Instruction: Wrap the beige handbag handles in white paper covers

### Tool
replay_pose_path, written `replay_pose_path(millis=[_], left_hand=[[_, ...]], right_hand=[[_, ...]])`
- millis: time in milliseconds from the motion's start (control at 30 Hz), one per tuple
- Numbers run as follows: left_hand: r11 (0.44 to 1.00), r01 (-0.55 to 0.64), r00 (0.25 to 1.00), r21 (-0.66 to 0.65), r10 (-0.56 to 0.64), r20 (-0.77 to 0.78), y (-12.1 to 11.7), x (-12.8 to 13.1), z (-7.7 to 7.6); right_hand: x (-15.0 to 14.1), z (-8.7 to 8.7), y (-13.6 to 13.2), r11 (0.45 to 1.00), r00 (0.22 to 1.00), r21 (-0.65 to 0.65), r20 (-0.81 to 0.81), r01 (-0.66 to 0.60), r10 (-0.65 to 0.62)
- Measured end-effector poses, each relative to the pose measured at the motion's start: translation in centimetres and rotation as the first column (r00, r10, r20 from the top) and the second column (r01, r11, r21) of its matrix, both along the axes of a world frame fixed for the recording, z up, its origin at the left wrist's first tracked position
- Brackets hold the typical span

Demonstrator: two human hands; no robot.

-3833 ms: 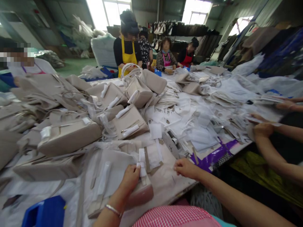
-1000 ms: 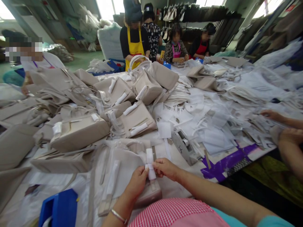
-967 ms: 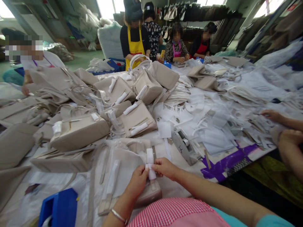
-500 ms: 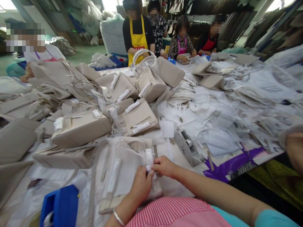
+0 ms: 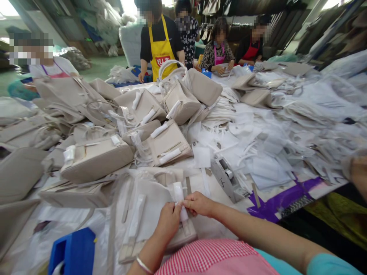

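Observation:
A beige handbag (image 5: 155, 198) lies flat right in front of me, partly under clear plastic. One of its straps is covered by a white wrapping strip (image 5: 178, 191), and both my hands meet at the middle of it. My left hand (image 5: 168, 219) is closed, thumb and fingers pinching the strip's left side. From the right, my right hand (image 5: 197, 203) pinches the opposite edge with closed fingers. The fingertips of the two hands almost touch. A second white wrapped strap (image 5: 137, 215) lies on the bag, left of my hands.
A blue tape dispenser (image 5: 77, 250) stands at the lower left, and a grey tape dispenser (image 5: 225, 179) at the right. Beige handbags (image 5: 97, 158) are heaped on the left; white sheets (image 5: 266, 170) cover the right. Several people are around the table, one in a yellow apron (image 5: 162, 49).
The white strip now runs unbroken along the strap where a dark gap showed between my fingers. My hands stay at nearly the same place. The person in the yellow apron has shifted left.

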State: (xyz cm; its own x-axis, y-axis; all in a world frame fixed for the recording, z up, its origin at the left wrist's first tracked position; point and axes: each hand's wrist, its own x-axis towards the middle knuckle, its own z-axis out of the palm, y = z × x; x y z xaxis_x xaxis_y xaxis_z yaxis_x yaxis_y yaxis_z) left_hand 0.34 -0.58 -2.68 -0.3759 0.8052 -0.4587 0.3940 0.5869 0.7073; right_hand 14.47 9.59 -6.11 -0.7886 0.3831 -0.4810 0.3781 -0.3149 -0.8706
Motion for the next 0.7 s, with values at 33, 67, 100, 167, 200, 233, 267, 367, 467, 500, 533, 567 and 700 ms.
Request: replay_pose_path(millis=[33, 67, 100, 167, 200, 233, 267, 367, 467, 500, 533, 567, 700], left_hand=[[1.0, -0.006, 1.0, -0.003, 0.006, -0.004, 0.1, 0.1, -0.1], [1.0, -0.011, 1.0, -0.009, 0.011, -0.003, 0.2, 0.2, -0.3], [1.0, -0.015, 1.0, -0.017, 0.015, 0.001, 0.3, 0.3, -0.3], [0.999, -0.015, 1.0, -0.029, 0.016, 0.014, 0.3, 0.3, -0.4], [0.999, -0.014, 1.0, -0.029, 0.014, 0.019, 0.3, 0.2, -0.3], [1.0, -0.011, 1.0, -0.026, 0.012, 0.019, 0.1, 0.0, -0.2], [1.0, -0.011, 1.0, -0.024, 0.012, 0.027, -0.1, -0.3, -0.2], [0.996, -0.084, 0.993, -0.039, 0.087, 0.082, -1.1, -1.7, -0.2], [0.982, -0.176, 0.977, -0.075, 0.183, 0.111, -1.8, -3.0, -0.4], [0.98, -0.184, 0.975, -0.078, 0.192, 0.11, -1.9, -3.2, -0.5], [0.98, -0.181, 0.975, -0.077, 0.189, 0.115, -1.8, -3.2, -0.5], [0.982, -0.174, 0.975, -0.073, 0.183, 0.126, -1.6, -3.1, -0.5], [0.984, -0.176, 0.975, -0.038, 0.179, 0.13, -0.9, -2.2, -0.3]], right_hand=[[0.0, 0.0, 0.1, 1.0, 1.0, 0.001, 0.006, -0.003, 0.003], [0.0, -0.1, 0.1, 1.0, 1.0, 0.003, 0.018, -0.002, 0.002], [-0.1, -0.2, 0.2, 1.0, 1.0, 0.0, 0.028, 0.001, -0.001], [-0.1, -0.3, 0.2, 1.0, 0.999, -0.022, 0.043, 0.016, -0.015], [-0.1, -0.4, 0.1, 0.999, 0.998, -0.034, 0.048, 0.031, -0.03], [-0.1, -0.5, 0.0, 0.998, 0.997, -0.046, 0.054, 0.051, -0.049], [0.1, -0.6, -0.2, 0.996, 0.995, -0.052, 0.065, 0.076, -0.073], [0.6, -0.7, -0.9, 0.979, 0.973, -0.024, 0.119, 0.201, -0.197], [0.6, -0.2, -1.4, 0.95, 0.94, 0.009, 0.145, 0.312, -0.31], [0.4, 0.1, -1.5, 0.947, 0.939, 0.009, 0.13, 0.32, -0.319], [0.0, 0.4, -1.4, 0.948, 0.942, 0.007, 0.104, 0.319, -0.318], [-0.5, 0.7, -1.4, 0.949, 0.946, 0.004, 0.079, 0.315, -0.314], [-2.5, 1.1, -1.0, 0.918, 0.946, -0.243, 0.003, 0.314, -0.323]])
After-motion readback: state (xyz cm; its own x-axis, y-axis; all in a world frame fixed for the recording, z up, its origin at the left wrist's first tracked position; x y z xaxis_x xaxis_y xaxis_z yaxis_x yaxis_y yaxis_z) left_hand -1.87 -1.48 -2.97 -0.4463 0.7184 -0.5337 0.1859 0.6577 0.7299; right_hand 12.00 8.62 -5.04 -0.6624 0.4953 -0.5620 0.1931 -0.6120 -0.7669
